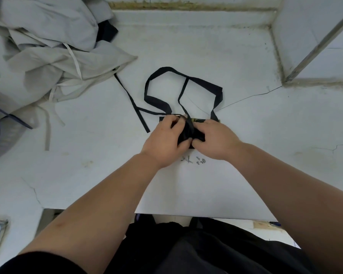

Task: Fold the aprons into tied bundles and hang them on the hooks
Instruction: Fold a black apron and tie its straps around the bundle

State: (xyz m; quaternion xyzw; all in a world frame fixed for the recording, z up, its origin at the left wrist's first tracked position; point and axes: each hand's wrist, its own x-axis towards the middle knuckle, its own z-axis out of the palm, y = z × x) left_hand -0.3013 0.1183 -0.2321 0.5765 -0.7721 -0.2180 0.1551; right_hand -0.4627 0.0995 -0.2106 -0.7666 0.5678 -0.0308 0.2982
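Black apron bundle (188,131) flat on table (206,194), long axis left-right. My left hand (164,141) grips bundle's left end, fingers curled over strap. My right hand (216,141) grips its right end, fingers curled too. Both hands equally near. Neck loop (204,84) and loose tie (135,107) trail beyond bundle. Grey apron pile (48,56) lies beyond-left of bundle, well apart. Bare room right of bundle. I judge wrapping tie comes next.

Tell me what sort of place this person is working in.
Probably a staff or laundry back room of a workplace: a heap of pale grey cloth aprons lies on a worn, cracked white worktop, and the left hand and right hand grip a folded black cloth apron with long ties.
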